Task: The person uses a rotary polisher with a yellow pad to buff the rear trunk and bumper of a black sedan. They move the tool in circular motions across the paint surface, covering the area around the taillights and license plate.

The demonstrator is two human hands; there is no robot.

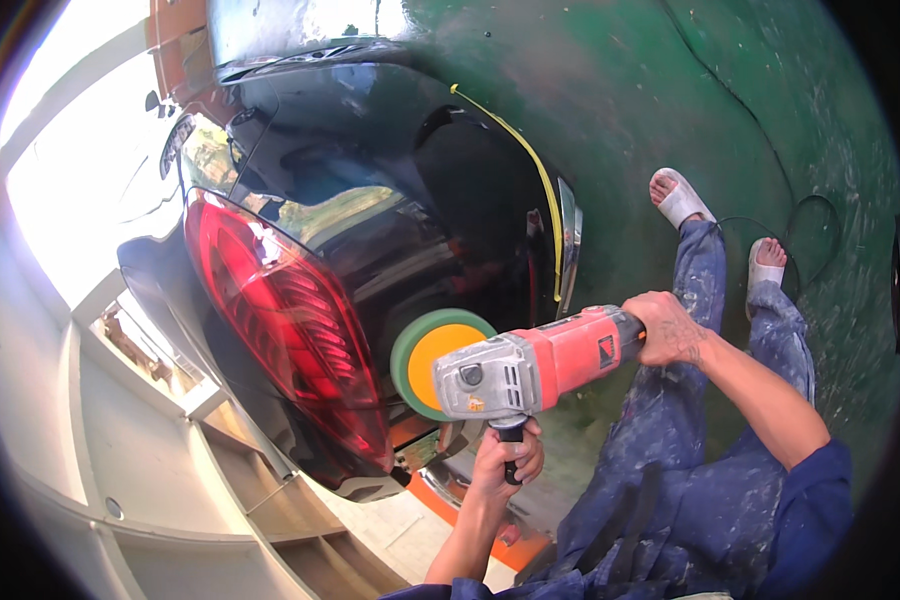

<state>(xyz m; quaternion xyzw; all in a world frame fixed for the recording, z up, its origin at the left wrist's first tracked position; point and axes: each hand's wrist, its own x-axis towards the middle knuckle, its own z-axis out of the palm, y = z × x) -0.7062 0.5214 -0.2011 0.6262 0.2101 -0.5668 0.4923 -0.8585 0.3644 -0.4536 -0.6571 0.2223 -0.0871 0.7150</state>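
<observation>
Both my hands hold a red and grey power polisher [570, 352]. My left hand [506, 462] is wrapped round its black side handle, below the grey gear head. At the rear end, my right hand [665, 328] grips the body where it turns black. A round polishing pad [420, 350], green at the rim with a yellow backing, sits against the glossy black car body [470, 235]; the exact contact is hidden behind the pad. Just left of the pad is the car's red tail light [285, 320]. Yellow tape [535, 165] runs along the lower edge of the bodywork.
A black cable [760, 125] trails over the green floor [620, 90] and loops near my feet in white slippers [682, 200]. Cream shelving [140, 470] stands on the left. An orange object [515, 545] lies below my left hand. Another vehicle surface [300, 25] shows at the top.
</observation>
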